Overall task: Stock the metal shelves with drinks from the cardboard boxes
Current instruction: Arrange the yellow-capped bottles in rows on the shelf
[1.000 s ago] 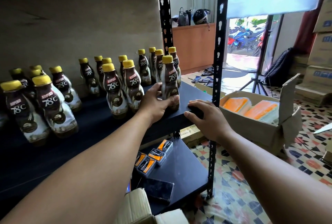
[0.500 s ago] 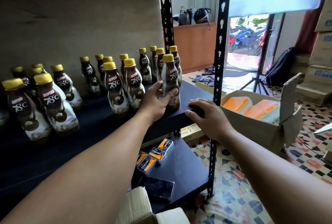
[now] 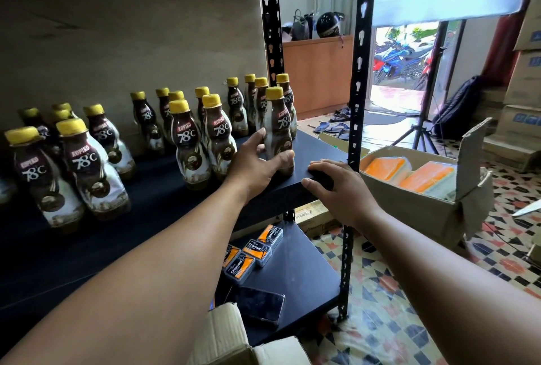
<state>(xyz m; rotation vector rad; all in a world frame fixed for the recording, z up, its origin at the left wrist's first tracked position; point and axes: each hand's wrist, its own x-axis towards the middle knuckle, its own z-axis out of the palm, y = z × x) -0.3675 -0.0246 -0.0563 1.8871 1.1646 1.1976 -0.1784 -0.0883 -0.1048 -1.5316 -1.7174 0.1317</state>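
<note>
Our left hand (image 3: 254, 168) curls round the upright Kopiko 78°C bottle (image 3: 279, 118), at its 1 o'clock by the metal shelf's (image 3: 317, 145) front corner; our right hand (image 3: 342, 189) clasps the shelf edge.

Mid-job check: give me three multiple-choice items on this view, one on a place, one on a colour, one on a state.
1. Where does the phone lie? A) lower shelf B) floor C) cardboard box
2. What colour are the bottle caps? A) red B) yellow C) blue
3. What is the left hand doing? A) hanging empty B) lifting a box C) gripping a bottle on the shelf
Answers: 1 A, it lies near the small packs; 2 B, every cap is yellow; 3 C, it wraps round the bottle.
</note>
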